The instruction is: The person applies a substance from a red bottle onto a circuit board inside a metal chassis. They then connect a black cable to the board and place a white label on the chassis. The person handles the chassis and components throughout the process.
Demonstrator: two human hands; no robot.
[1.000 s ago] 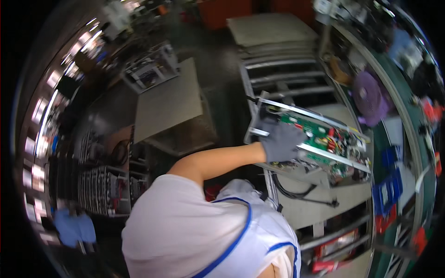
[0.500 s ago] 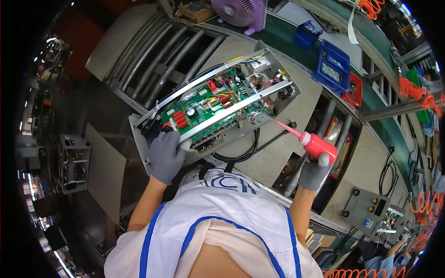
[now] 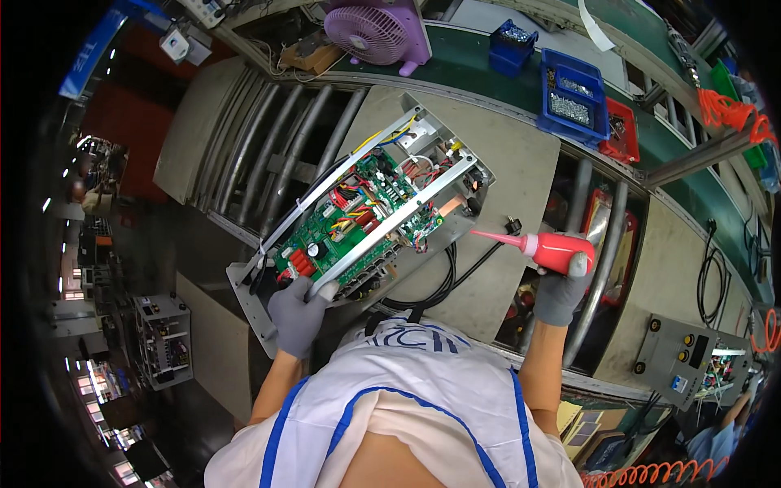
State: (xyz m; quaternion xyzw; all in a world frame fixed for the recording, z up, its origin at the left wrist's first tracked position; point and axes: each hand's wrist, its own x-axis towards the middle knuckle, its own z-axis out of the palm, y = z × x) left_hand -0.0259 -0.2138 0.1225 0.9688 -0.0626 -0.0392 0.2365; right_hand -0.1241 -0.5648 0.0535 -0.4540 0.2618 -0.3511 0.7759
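Note:
On the work surface in front of me lies an open grey metal chassis (image 3: 259, 313), set at a slant, its far right end away from me. Inside sit green circuit boards (image 3: 333, 236) with red parts and coloured wires, and metal rails (image 3: 390, 228) run over them. My left hand (image 3: 298, 320), in a grey glove, is closed around the near left end of the front rail. My gloved right hand (image 3: 561, 294) is wrapped around a red squeeze bottle (image 3: 561, 253). Its long thin nozzle (image 3: 496, 237) points left toward the chassis, apart from it.
Black cable (image 3: 435, 293) with a plug lies beside the chassis. Rollers (image 3: 281, 154) show at left and right. Beyond are a purple fan (image 3: 374, 34), blue bins (image 3: 573, 102) of small metal parts and a red bin (image 3: 621, 130). A grey panelled unit (image 3: 679, 358) stands at right.
The chassis has turned counterclockwise, its rails now steeper in view. The bottle's nozzle has swung to point more directly left. My view has shifted somewhat too.

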